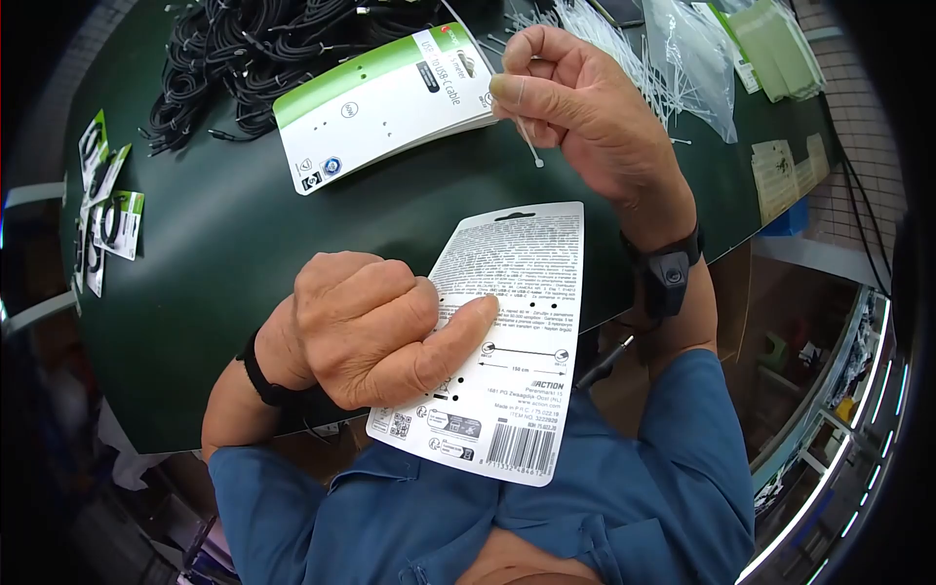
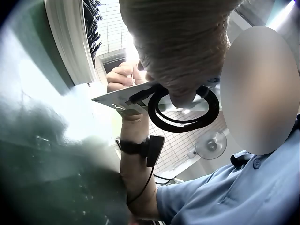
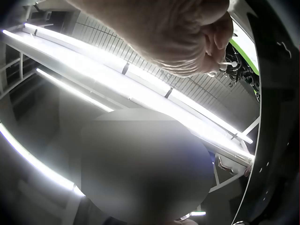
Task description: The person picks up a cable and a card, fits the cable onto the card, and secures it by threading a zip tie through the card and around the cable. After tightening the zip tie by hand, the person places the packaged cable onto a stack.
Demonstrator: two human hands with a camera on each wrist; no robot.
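My left hand (image 1: 366, 327) grips a white printed card (image 1: 526, 322), its text and barcode side facing up in the head view. Beneath that card, a coiled black cable (image 2: 183, 125) shows in the left wrist view, with my left fingers at the coil. Raised over the table to the right, my right hand (image 1: 604, 122) pinches a thin white cable tie (image 1: 532, 146) between thumb and fingers. The tie's small square head hangs below the fingertips, beyond the card's top edge.
Behind the card lies a stack of green-and-white cable cards (image 1: 380, 107). Bundled black cables (image 1: 234, 68) heap at the back left, carded cables (image 1: 119, 229) at far left. Loose white ties (image 1: 604, 44), a clear plastic bag (image 1: 687, 73) and green packages (image 1: 775, 54) occupy the back right.
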